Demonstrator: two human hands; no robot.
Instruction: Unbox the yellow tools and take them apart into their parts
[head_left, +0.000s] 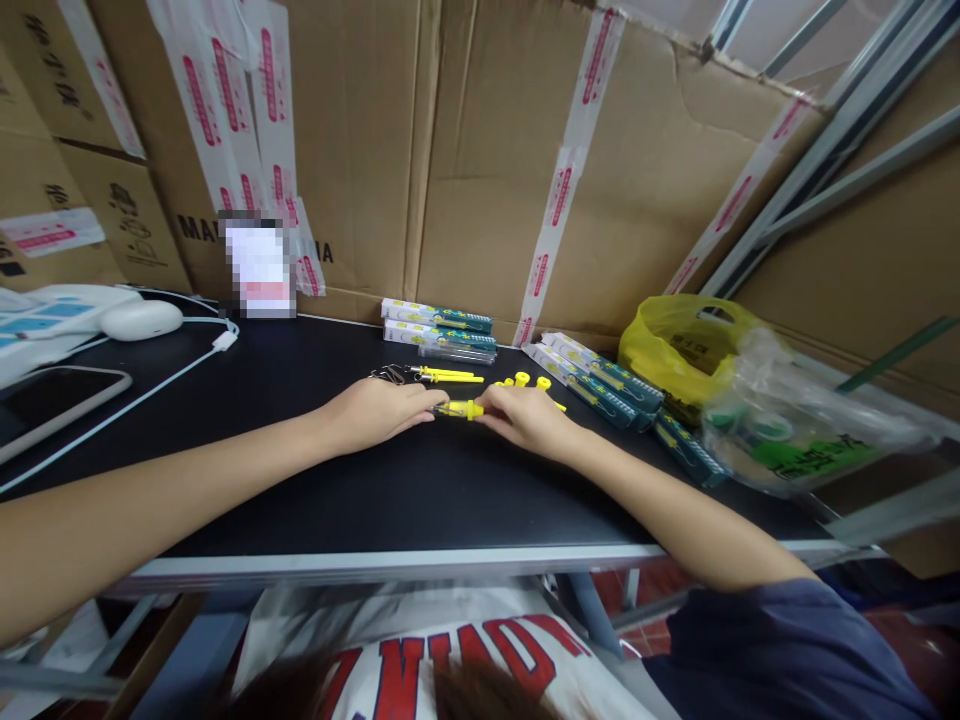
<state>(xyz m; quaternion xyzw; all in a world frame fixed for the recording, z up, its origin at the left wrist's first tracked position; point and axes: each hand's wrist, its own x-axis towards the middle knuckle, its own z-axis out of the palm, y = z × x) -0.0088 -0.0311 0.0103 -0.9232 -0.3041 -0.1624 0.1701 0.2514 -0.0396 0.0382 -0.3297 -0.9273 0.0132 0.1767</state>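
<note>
Over the middle of the black tabletop, both hands meet at a slim yellow-and-clear tube-shaped piece [459, 409]. My left hand [384, 412] pinches its left end between thumb and fingers. At its right end, my right hand [534, 420] is closed on the yellow tip. Just beyond them lie thin yellow sticks [450, 375] with metal ends, beside a small heap of bent metal clips or hooks [388, 374]. Several yellow flanged caps [523, 380] stand behind my right hand, which partly hides them.
Printed slim boxes lie at the back [439, 335] and right [592, 385], near a clear tube [457, 355]. Yellow [645, 340] and clear [810, 440] plastic bags crowd the right side. A phone [60, 405], white cables and power strip [52, 325] sit left. Cardboard [360, 150] walls the back.
</note>
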